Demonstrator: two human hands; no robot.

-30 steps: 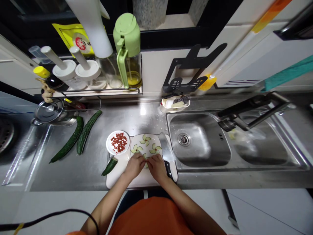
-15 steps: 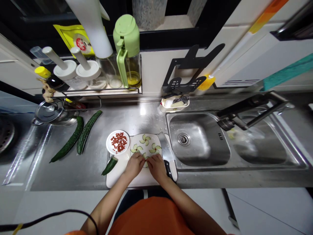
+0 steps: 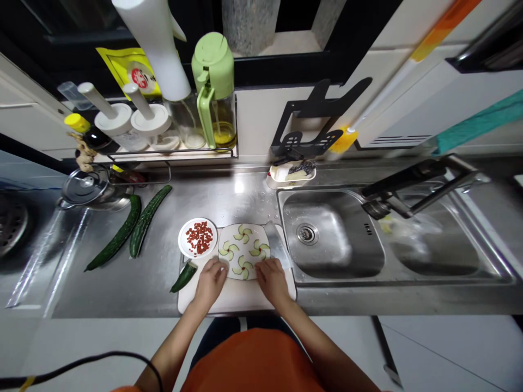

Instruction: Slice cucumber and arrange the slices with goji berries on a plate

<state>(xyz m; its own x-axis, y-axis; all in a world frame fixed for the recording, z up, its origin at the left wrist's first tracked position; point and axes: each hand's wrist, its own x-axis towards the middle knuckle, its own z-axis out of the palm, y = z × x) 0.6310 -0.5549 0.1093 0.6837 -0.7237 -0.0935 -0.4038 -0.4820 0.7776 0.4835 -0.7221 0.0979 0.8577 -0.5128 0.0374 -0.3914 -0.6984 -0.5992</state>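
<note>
1. The metal desk [image 3: 106, 296] runs across, with a double sink [image 3: 339, 231] set into its right part.
2. The pale cutting board [image 3: 241, 299] lies near the front edge, left of the sink.
3. Two whole cucumbers [image 3: 121, 235] lie side by side on the left.
4. The plate [image 3: 244, 250] sits on the board between both hands.
5. The knife [image 3: 279, 247] lies right of the plate, its handle hidden by the right hand.
6. The left hand [image 3: 211, 280] and right hand [image 3: 272, 277] are at the plate's near corners, fingers loosely bent; I cannot tell whether they grip it.
7. The round dish [image 3: 182, 239] stands at the board's far left corner.
8. A cut cucumber piece [image 3: 183, 276] lies below it.
9. Cucumber slices [image 3: 238, 237] form four pinwheels on the plate.
10. Red bits [image 3: 200, 238] fill the dish's middle.
</note>
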